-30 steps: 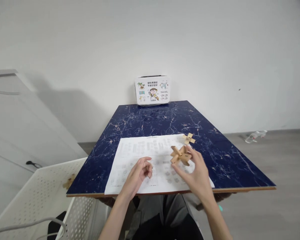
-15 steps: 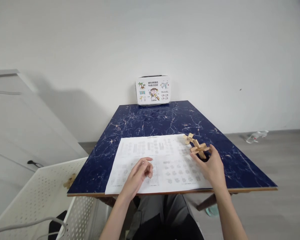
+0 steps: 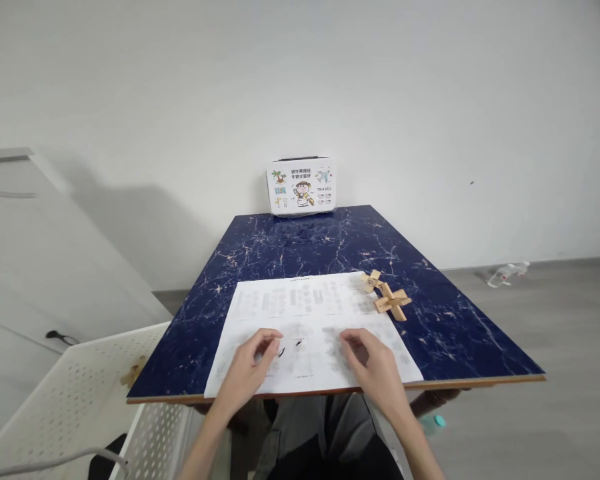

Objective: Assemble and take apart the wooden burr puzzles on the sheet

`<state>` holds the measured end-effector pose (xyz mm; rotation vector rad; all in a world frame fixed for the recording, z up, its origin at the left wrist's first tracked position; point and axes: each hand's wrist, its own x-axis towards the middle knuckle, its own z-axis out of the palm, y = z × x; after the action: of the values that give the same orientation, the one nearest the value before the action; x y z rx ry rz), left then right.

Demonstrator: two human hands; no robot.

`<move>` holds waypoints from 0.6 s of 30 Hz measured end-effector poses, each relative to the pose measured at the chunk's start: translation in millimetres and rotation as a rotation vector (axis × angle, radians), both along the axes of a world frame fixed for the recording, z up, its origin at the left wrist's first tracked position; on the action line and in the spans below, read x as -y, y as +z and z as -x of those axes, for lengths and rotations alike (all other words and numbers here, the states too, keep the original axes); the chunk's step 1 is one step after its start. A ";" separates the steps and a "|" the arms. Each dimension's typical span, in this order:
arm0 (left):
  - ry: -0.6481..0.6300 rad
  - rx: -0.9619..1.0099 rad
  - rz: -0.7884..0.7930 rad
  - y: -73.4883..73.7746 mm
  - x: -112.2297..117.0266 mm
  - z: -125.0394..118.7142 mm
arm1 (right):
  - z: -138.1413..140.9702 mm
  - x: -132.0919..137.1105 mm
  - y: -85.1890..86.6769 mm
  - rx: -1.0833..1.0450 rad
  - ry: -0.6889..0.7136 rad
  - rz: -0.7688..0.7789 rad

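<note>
A printed sheet [image 3: 300, 303] lies on the blue marbled table near its front edge, its print blurred. My left hand [image 3: 247, 367] hovers over or rests on its lower left part, fingers loosely curved with a gap to the thumb. Just beside those fingertips are two small dark slivers [image 3: 281, 352], too small to name. Over the sheet's lower right, my right hand [image 3: 375, 367] is curved too, thumb and fingers apart, holding nothing. Past it, at the sheet's right edge, sit a wooden interlocking puzzle [image 3: 393, 302] and a smaller wooden cross-shaped piece [image 3: 371, 280].
A white case with cartoon prints [image 3: 303, 187] stands at the table's far end against the wall. To the left below the table is a white perforated basket [image 3: 150, 433] with a wooden piece [image 3: 133, 372] and a cable [image 3: 55, 461]. A clear plastic item [image 3: 507, 273] lies on the floor at right.
My right hand has let go of the wooden puzzle and moved left over the sheet. My left hand has shifted left and toward me, and its fingers have loosened. Two dark slivers now show.
</note>
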<state>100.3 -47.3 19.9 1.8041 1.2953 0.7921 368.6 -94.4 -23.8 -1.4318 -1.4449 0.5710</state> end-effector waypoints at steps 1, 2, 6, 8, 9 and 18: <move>0.025 -0.044 -0.032 -0.6 -4.5 11.4 | -0.7 -0.8 -2.6 0.003 0.009 0.010; 0.055 -0.083 -0.060 -1.3 -10.1 23.6 | -1.6 -1.1 -4.0 -0.001 0.013 0.020; 0.156 -0.210 -0.166 -3.5 -40.1 67.9 | -2.9 -0.7 -2.6 -0.021 0.002 0.037; 0.191 -0.257 -0.217 -4.6 -57.2 81.2 | -2.4 -0.7 -0.7 -0.014 0.000 0.037; 0.213 -0.273 -0.232 -5.2 -65.7 85.2 | -2.1 -0.8 0.2 -0.012 0.002 0.037; 0.375 -0.401 -0.356 -11.5 -130.1 91.4 | -3.0 -0.7 2.7 -0.003 0.021 0.032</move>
<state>8.9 82.8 8.4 2.1047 1.8895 0.9378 371.6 -93.7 -21.1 -1.4420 -1.4554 0.6121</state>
